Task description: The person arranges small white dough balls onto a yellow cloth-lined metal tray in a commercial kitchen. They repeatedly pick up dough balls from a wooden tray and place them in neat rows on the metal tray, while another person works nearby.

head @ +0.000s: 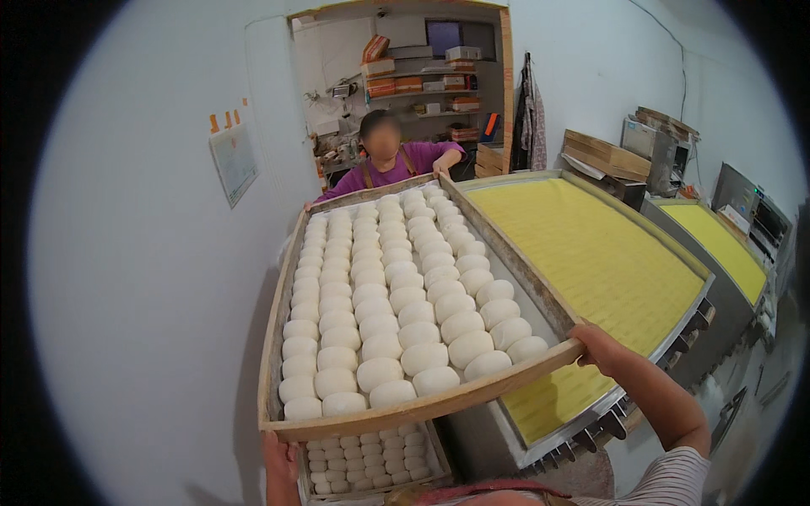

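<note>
A large wooden tray (pixel 430 414) holds rows of rounded white dough pieces (pixel 380 326). My left hand (pixel 280 458) grips its near left corner from below, and my right hand (pixel 598 346) grips the near right corner. Across from me a person in a purple top (pixel 405 166) holds the far end with both hands. The tray is raised above a second wooden tray (pixel 443 452) of smaller-looking white dough pieces, partly hidden beneath it. On the right half of the raised tray, a strip of pale liner shows beside the dough.
A metal-sided table with a yellow cloth top (pixel 588 253) stands close on the right, and another yellow-topped one (pixel 715 234) beyond it. A white wall (pixel 158 284) runs along the left. Wooden boxes (pixel 604 155) and a doorway with shelves (pixel 424 95) lie behind.
</note>
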